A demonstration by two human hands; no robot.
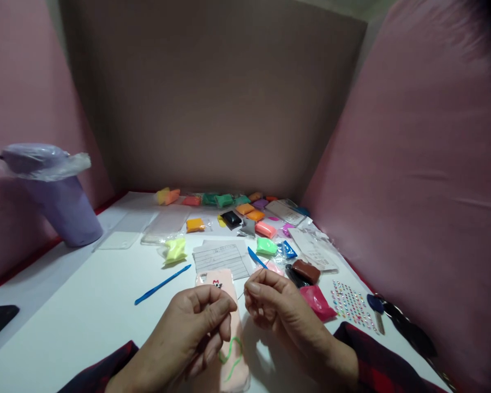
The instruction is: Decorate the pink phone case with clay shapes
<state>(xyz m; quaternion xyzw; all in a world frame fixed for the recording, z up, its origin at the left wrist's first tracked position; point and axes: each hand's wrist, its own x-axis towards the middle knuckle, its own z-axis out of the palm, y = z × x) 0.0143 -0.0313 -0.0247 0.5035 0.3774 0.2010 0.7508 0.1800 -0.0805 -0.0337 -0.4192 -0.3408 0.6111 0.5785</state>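
My left hand [192, 327] is closed in a pinch over a pale pink clay-covered phone case [225, 284] that lies on the white table [85, 305]. A thin green clay strand [231, 352] curls on the case just below its fingers. My right hand [276, 305] is closed too, pinching a thin needle-like tool I cannot make out clearly. A blue plastic tool [256, 256] shows just beyond the right hand. A small red and white figure [216, 284] sits on the case's far end.
Several coloured clay packets [245, 210] lie at the back. A blue modelling tool [161, 285], lined paper [223, 259], clear phone cases [166, 224], a sticker sheet [352, 303], keys [378, 308] and a lilac bin [59, 202] surround the work. Pink walls close in both sides.
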